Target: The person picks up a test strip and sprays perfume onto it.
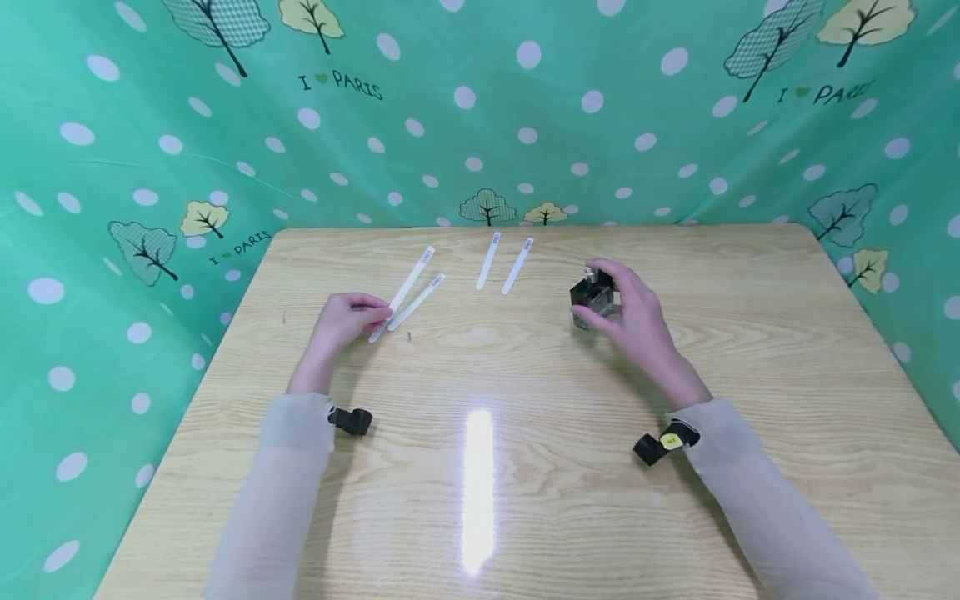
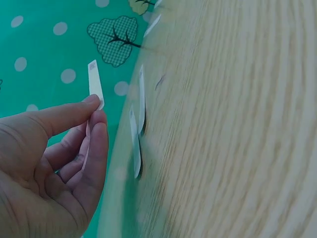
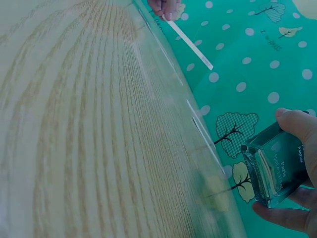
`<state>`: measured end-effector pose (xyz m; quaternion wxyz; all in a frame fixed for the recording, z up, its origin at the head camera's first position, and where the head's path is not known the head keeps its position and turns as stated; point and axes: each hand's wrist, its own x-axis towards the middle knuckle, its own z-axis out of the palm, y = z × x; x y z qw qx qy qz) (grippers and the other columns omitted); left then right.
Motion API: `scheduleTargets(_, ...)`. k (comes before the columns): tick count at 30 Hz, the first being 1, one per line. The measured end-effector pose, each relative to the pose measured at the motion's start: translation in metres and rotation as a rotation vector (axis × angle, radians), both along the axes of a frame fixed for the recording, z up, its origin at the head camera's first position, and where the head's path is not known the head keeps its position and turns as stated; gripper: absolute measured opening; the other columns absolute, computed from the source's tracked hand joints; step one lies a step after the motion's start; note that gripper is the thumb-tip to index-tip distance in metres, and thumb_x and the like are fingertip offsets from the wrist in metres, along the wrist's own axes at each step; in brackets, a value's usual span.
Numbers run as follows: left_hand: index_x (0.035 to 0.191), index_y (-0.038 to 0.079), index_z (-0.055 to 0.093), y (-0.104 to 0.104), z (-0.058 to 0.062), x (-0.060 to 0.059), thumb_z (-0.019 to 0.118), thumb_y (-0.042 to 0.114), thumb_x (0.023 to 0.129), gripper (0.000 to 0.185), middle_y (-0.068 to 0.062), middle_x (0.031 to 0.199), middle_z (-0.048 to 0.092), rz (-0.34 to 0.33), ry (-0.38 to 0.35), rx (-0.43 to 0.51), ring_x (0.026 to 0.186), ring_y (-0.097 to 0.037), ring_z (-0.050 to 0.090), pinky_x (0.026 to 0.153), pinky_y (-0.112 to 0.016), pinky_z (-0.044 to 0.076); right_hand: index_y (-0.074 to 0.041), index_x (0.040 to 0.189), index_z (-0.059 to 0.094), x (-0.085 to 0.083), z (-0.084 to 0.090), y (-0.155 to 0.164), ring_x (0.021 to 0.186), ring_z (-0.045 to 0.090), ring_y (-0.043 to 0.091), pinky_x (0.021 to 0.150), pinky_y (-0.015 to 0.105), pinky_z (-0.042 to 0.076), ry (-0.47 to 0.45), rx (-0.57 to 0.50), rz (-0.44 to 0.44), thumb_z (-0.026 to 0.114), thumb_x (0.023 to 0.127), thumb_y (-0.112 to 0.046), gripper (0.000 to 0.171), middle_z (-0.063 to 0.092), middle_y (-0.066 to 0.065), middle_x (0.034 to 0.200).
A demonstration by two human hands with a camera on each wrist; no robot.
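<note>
My left hand pinches a white paper test strip between thumb and fingers, raised above the table in the left wrist view. A second white strip lies just beside it. In my right hand is a dark glass perfume bottle with printed lettering, gripped between thumb and fingers. Its metallic neck points up in the head view; the fingers partly cover the bottle. Two more white strips, a left one and a right one, lie side by side between the hands, toward the back.
A light wood table spreads under both arms, with a bright reflection near its front middle. Behind and beside it hangs a green dotted cloth with printed trees. Each wrist wears a small black camera, seen at the left camera.
</note>
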<state>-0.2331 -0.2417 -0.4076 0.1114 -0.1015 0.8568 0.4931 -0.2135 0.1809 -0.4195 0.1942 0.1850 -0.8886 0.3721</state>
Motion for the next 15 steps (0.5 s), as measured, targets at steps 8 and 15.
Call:
scheduleTargets(8,0.116,-0.004,0.066,0.01,-0.004,0.0,0.073,0.019,0.091,0.035,0.004,0.086,0.072,-0.04,-0.021,-0.001,0.075,-0.004,0.066,0.069,-0.017,0.057,-0.018,0.14,0.05,0.001,0.0,-0.001,0.118,0.06,0.037,0.069,0.044,0.064,0.01,0.004,0.008,0.083,0.082,-0.022,0.067,0.057,0.015,0.137)
scheduleTargets(15,0.119,-0.008,0.064,0.019,-0.004,-0.001,0.074,0.014,0.09,0.037,0.009,0.081,0.069,-0.07,-0.043,0.071,0.077,-0.002,0.066,0.08,-0.02,0.061,-0.02,0.14,0.049,0.001,0.0,-0.002,0.119,0.06,0.037,0.068,0.044,0.064,0.007,0.014,0.005,0.083,0.083,-0.023,0.067,0.057,0.016,0.137)
